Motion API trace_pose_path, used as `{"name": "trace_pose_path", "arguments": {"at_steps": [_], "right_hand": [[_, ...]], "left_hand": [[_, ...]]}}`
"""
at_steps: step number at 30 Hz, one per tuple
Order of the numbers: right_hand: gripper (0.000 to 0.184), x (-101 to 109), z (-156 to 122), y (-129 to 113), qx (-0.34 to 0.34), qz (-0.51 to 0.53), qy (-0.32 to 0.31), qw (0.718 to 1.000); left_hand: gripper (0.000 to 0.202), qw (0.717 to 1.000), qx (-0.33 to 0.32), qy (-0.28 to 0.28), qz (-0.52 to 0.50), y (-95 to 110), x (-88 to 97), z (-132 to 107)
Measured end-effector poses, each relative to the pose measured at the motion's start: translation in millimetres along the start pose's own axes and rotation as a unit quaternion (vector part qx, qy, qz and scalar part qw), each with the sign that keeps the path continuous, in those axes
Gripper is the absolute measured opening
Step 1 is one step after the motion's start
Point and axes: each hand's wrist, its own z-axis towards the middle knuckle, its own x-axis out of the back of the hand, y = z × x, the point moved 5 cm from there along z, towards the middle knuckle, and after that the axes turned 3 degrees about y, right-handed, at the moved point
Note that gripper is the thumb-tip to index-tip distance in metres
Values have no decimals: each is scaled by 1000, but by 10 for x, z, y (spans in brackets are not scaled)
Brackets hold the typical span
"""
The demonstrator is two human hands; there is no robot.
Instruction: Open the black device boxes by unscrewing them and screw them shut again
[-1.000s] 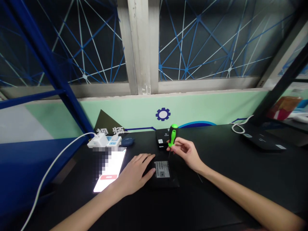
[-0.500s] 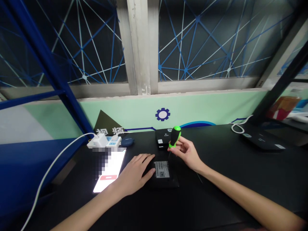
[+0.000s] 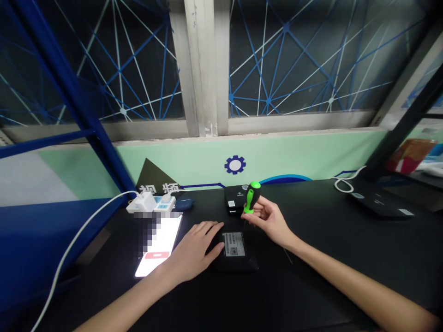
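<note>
A flat black device [image 3: 242, 263] with a white printed label [image 3: 234, 244] lies on the black table in front of me. My left hand [image 3: 201, 246] rests at its left side, fingers stretched out and thumb reaching toward the label. Pinched in the fingers of my right hand [image 3: 268, 218] is a screwdriver [image 3: 253, 196] with a black and bright green handle. It stands nearly upright, its thin shaft pointing down at the far right part of the device. Where the tip meets the dark casing I cannot make out.
Behind the screwdriver sits a black box [image 3: 233, 198]. A lit phone [image 3: 162, 244] lies left of my left hand, near a power strip [image 3: 164, 203] with a white charger [image 3: 145, 201] and a dark blue case [image 3: 183, 204]. Another black device [image 3: 380, 203] lies far right.
The screwdriver's handle has turned about its own axis in my right hand, so a green strip now faces me on its left. My left hand and the labelled device stay in place.
</note>
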Motion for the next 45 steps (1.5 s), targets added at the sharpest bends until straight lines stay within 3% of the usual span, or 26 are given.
{"name": "trace_pose_path", "arguments": {"at_steps": [8,15,24,31,38,45], "right_hand": [[25,-43,-26,-78,6,15,-67,998],[29,-52,4,-3,-12,13,-12,1000],[25,-49,-28,-90,5,8,-81,997],[31,-55,-15,16,-21,25,-30,999],[21,-74,-25,-101,-1,27,-85,996],[29,-51,6,16,-16,47,-41,998]], "left_hand": [[45,1000,5,-5,3,-3,-5,1],[45,1000,2,-2,2,-7,-1,-5],[45,1000,-3,4,5,-7,-13,-1],[46,1000,-11,14,6,-10,-8,0],[46,1000,0,3,3,-25,-19,-9],[46,1000,-5,8,3,-10,2,-6]]}}
